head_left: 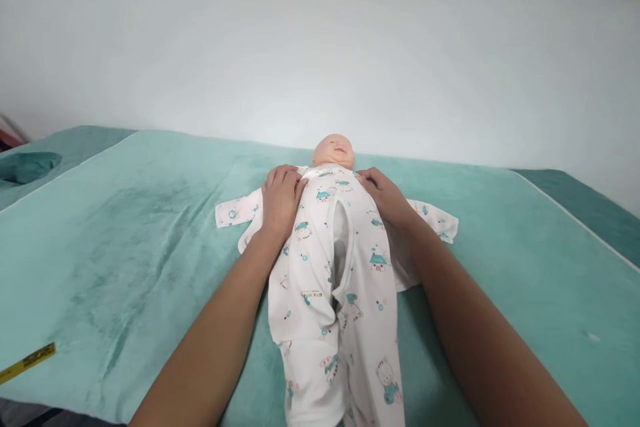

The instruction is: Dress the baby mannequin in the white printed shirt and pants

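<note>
A baby doll [334, 150] lies on its back, its head toward the wall. White printed baby pants [325, 320] with an open crotch cover its front from the chest down. Beneath them shows a white printed baby top, its left-side sleeve [237, 210] and right-side sleeve [434, 217] spread outward. By the doll's shoulder, my left hand [283, 197] has its fingers bent over the upper edge of the pants. At the opposite corner, my right hand [384, 192] grips that same upper edge. The fingertips of both hands are partly hidden.
A green cloth [150, 267] covers the wide surface under the doll and has creases on the left. Yellow tape [27, 363] marks the near left edge. A darker green bundle [30, 167] lies far left. A white wall [320, 67] rises behind.
</note>
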Demonstrator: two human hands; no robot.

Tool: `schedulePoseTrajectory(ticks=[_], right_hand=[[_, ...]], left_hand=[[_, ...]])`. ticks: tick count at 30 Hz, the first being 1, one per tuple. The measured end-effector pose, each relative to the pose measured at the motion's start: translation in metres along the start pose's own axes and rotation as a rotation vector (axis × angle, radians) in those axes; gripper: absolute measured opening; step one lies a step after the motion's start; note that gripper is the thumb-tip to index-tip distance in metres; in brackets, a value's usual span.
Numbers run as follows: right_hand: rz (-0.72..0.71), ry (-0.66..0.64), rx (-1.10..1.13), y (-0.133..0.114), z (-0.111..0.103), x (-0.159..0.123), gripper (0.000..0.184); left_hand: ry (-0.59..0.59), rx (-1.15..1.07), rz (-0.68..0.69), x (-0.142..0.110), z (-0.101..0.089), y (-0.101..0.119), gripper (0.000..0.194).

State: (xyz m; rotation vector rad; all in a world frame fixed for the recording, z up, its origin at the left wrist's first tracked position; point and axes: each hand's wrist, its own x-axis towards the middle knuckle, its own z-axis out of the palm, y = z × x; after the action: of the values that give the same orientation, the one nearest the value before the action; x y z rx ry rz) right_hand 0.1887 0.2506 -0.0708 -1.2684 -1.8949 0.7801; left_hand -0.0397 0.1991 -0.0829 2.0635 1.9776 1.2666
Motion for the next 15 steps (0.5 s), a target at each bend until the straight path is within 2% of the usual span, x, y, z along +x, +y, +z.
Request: schedulePoseTrajectory(ticks=[3,8,12,15], right_hand=[[0.020,-0.017,-0.045,-0.001,0.000,0.001,0.030],[0.068,0.161,-0.163,-0.004,0.006,0.010,0.026],[0.109,0.239,-0.217,-0.005,0.011,0.018,0.026],[0.114,0.244,-0.125,-0.002,0.013,0.018,0.021]], left_hand=[[-0.065,-0.059,-0.074,0.004,0.001,-0.002,0.026],[-0.059,-0.015,-0.246,0.015,0.003,-0.002,0.029],[-0.048,-0.031,-0.280,0.020,0.009,-0.005,0.023],[-0.012,-0.132,-0.238,0.017,0.011,-0.007,0.017]])
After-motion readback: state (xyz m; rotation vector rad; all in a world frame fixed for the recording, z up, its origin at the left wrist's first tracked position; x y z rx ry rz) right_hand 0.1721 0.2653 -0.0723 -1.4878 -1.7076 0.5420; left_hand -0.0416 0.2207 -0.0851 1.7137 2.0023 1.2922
